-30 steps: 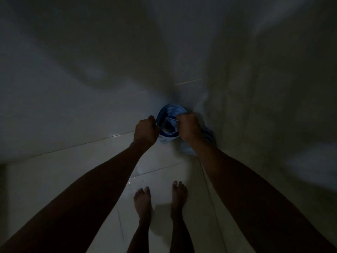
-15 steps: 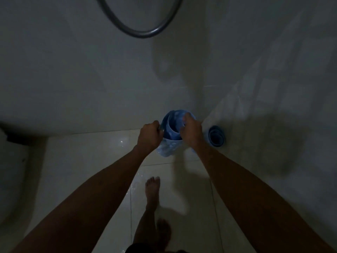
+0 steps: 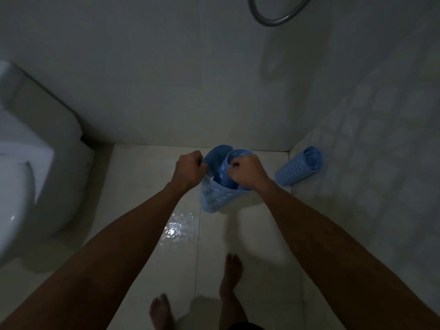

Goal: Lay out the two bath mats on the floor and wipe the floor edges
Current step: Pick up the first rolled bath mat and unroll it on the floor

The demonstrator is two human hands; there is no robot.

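Note:
A blue bath mat [image 3: 215,196], rolled into a loose tube with a bumpy surface, hangs upright above the pale tiled floor. My left hand [image 3: 189,169] grips its outer edge at the top left. My right hand [image 3: 246,171] pinches the inner coil at the top right, and the roll is partly spread between them. A second blue bath mat [image 3: 298,166], tightly rolled, leans in the floor corner against the right wall, a little to the right of my right hand.
A white toilet [image 3: 28,167] stands at the left against the back wall. A metal shower hose [image 3: 273,19] loops at the top right. The tiled floor [image 3: 176,228] is wet and glossy below my hands. My bare feet [image 3: 232,270] are at the bottom.
The view has swung left and down, bringing the toilet into sight. My hands have pulled the top of the roll slightly apart. I have stepped back, and the second roll now shows fully.

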